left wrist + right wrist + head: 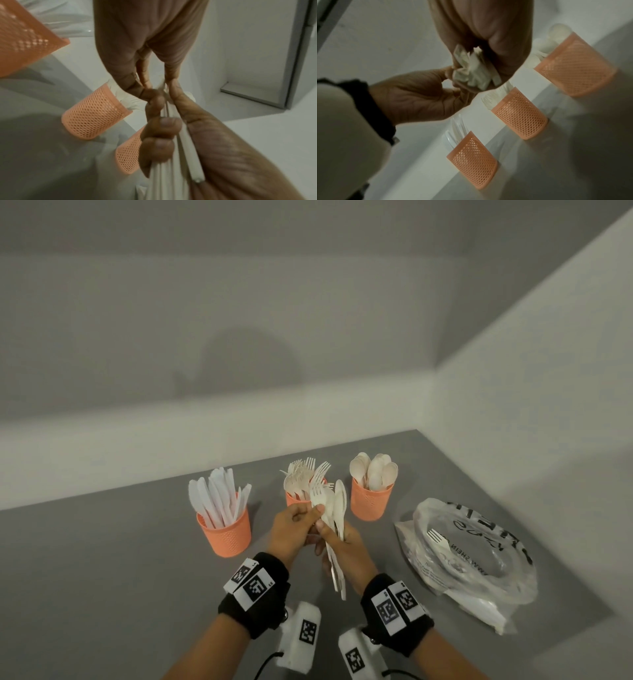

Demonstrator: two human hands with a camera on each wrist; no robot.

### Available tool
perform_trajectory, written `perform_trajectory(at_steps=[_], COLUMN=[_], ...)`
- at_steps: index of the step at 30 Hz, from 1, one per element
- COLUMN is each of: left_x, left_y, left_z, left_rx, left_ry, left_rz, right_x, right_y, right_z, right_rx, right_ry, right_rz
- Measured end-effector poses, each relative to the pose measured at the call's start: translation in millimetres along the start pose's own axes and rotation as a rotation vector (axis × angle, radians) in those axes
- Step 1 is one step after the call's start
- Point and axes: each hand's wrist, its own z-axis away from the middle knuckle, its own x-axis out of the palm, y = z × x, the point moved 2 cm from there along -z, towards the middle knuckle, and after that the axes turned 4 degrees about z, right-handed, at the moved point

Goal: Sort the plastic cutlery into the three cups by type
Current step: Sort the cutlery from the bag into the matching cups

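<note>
Right hand (346, 546) clenches a mixed bundle of white plastic cutlery (334, 518) before the middle orange mesh cup (296, 498); left hand (294, 525) pinches one fork; next, likely drop it there.

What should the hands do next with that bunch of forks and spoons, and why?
Probably the left hand should pull out the white plastic fork it pinches and drop it into the middle orange mesh cup, which holds forks. The right hand grips the mixed bundle of white cutlery.

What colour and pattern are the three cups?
Orange with a fine mesh pattern on the cups; clearest in the right wrist view.
</note>
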Motion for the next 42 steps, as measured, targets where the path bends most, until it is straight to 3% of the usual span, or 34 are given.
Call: perform_trajectory(at_steps=[8,13,19,24,29,33,38,42], left_x=[0,-4,21,18,3,-8,-8,0], left_y=[0,8,8,-5,6,46,82,63], left_z=[-3,-8,5,-7,-24,-51,-74,-85], left_rx=[-0.012,0.04,0.123,0.044,-0.013,0.172,0.55,0.578], left_ry=[0.052,0.196,0.036,0.109,0.13,0.154,0.21,0.139], left_rz=[0.071,0.094,-0.113,-0.102,-0.051,0.162,-0.166,-0.356], right_x=[-12,-21,-11,-14,-30,-45,-59,-64], right_y=[11,16,11,8,14,14,10,0], right_z=[-2,-7,-8,-4,-1,-2,-7,-6], right_rx=[0.05,-0.007,-0.085,0.018,0.128,0.169,0.161,0.134], right_ry=[0.082,0.196,0.163,0.086,0.107,0.149,0.164,0.189], right_rz=[-0.095,0.089,0.22,0.134,0.108,0.102,0.095,0.052])
